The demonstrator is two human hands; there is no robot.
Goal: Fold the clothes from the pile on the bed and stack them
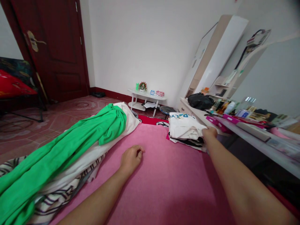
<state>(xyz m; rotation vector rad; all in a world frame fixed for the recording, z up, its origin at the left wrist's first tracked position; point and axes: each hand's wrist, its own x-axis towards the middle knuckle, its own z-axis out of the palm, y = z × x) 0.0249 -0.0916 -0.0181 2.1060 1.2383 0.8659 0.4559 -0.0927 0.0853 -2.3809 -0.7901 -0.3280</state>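
A stack of folded clothes lies at the far right of the pink bed cover (159, 168), with a white folded T-shirt (184, 126) with blue print on top. My right hand (209, 133) is at the right edge of that shirt, its fingers closed on the cloth. Over the middle of the cover hovers or rests my left hand (131, 158), loosely curled with nothing in it. To its left, a long green garment (70, 150) is draped over white clothing (86, 159) and a black-striped cloth (59, 198).
Along the right runs a dressing table (246, 132) crowded with bottles, pink boxes and a black bag (200, 101). Beyond the bed stand a small white table (147, 95) and a round stool (167, 110). A chair (17, 75) stands left, near a dark red door (51, 47).
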